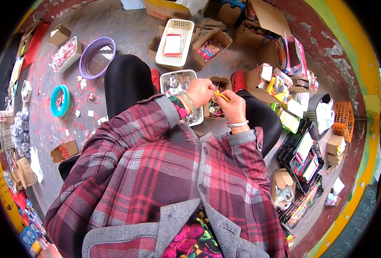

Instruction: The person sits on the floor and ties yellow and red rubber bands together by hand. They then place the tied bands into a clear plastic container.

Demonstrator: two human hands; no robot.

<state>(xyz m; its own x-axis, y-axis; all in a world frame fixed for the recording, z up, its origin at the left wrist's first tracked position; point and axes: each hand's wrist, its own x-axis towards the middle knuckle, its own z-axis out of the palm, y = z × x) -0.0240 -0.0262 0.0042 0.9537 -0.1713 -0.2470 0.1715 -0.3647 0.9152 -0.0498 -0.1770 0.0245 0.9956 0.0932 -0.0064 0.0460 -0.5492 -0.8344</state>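
Over the gap between my knees, both hands are close together on a small yellow band-like loop (223, 97). My left hand (200, 93) pinches its left end, with the fingertips pressed together. The loop's right part is gripped between thumb and fingers of my right hand (233, 107). Its exact kind is too small to make out. Below my hands stands a cardboard box (207, 112) of colourful thin bands, partly hidden by them. Left of it is a white basket (163, 76) with small shiny clear packets, partly covered by my left hand and wrist.
Ahead, a cream basket (160, 51) holds a red-edged white card. A box of colourful bundles (210, 49) stands beside it. Purple (84, 64) and turquoise basins (53, 101) are at left among floor scraps. Black crates (290, 161) and an orange crate (343, 120) stand at right.
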